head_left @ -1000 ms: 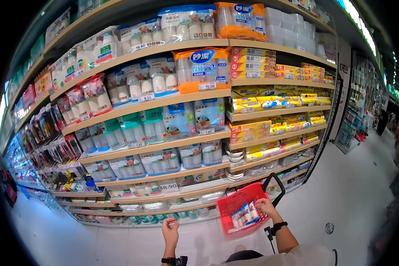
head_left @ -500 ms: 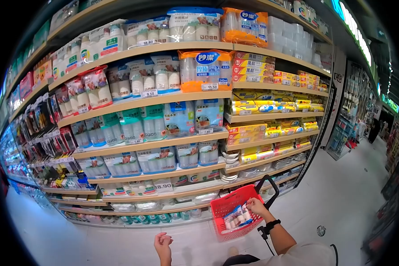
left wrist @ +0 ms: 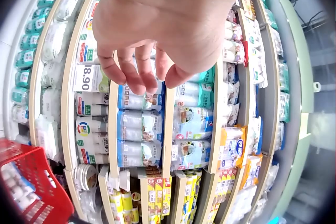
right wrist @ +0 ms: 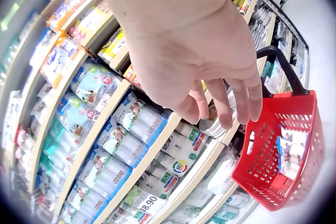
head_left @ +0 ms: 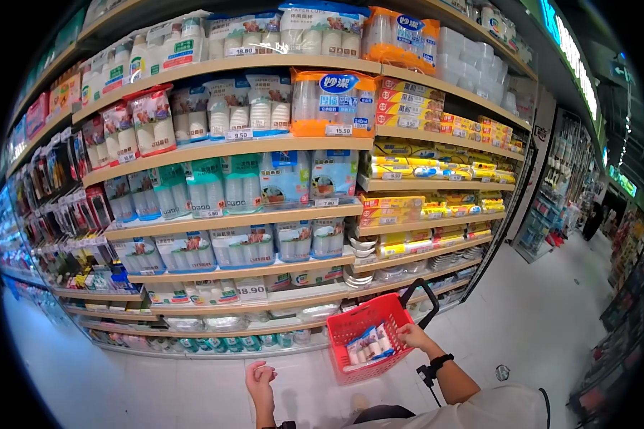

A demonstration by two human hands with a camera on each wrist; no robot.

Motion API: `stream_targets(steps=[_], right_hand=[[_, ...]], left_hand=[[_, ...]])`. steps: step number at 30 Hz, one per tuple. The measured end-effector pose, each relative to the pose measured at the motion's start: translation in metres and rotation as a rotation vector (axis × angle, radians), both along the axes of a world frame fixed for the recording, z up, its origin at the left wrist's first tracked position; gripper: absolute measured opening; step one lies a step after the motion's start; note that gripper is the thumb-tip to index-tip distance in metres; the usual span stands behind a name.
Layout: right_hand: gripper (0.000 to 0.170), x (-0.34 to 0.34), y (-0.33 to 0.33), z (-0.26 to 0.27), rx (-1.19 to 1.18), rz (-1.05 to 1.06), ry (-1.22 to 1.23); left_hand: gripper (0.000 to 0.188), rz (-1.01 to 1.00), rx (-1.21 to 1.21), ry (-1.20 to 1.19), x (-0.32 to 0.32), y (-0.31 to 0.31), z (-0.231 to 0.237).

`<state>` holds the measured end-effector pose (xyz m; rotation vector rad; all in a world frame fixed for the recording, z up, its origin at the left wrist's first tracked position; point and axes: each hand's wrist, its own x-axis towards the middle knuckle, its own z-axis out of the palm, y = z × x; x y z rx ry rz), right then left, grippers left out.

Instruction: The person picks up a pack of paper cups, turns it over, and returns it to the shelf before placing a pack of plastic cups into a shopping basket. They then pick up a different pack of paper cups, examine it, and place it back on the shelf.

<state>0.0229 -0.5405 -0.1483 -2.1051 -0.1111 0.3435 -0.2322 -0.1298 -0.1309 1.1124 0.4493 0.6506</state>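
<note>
Here, left hand (head_left: 260, 379): hangs in front of the lower shelves (head_left: 265, 217), its grip relaxed, fingers softly bent around nothing; it appears apart from the goods, perhaps simply held clear of them.
Right hand (head_left: 413, 336): hovers at one side of the red basket (head_left: 372, 311), fingers drooping, the grip slack and carrying nothing; whether a fingertip meets the rim cannot be told.
Basket's place: between the person and the display, apparently standing on the floor (head_left: 551, 322), likely so neither arm has to bear its weight.
Packaged cups (head_left: 369, 344): white, in blue-edged wrap, lie low inside the basket, whose pierced walls presumably stop them sliding out.
Black handle (right wrist: 292, 71): arches above the basket's end, near the right hand but not grasped; set there, it seems, to be reached without disturbing the contents.
Orange pack (head_left: 333, 104): stands printed side out beside packs of paper cups, probably so that passers-by can read it.
Yellow rolls (head_left: 408, 172): lie lengthwise in layers on the right-hand section, a steady way to stack long, narrow goods.
Price card (head_left: 251, 289): reads 18.90, facing the aisle low on the display, its large figures apparently meant for standing eyes.
</note>
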Motion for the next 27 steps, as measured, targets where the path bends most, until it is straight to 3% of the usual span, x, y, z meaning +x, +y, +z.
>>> stream_targets(steps=[10,22,27], right_hand=[[0.014,0.017,-0.022,-0.019,-0.071,0.020,0.077],[0.018,0.001,-0.051,-0.037,-0.025,-0.054,0.386],[0.018,0.019,-0.082,-0.070,-0.013,-0.093,0.475]], left_hand=[[0.021,-0.049,-0.029,0.009,0.020,-0.008,0.005],[0.023,-0.162,-0.055,0.087,0.059,-0.035,-0.004],[0.019,-0.243,-0.025,0.129,0.093,-0.066,-0.008]])
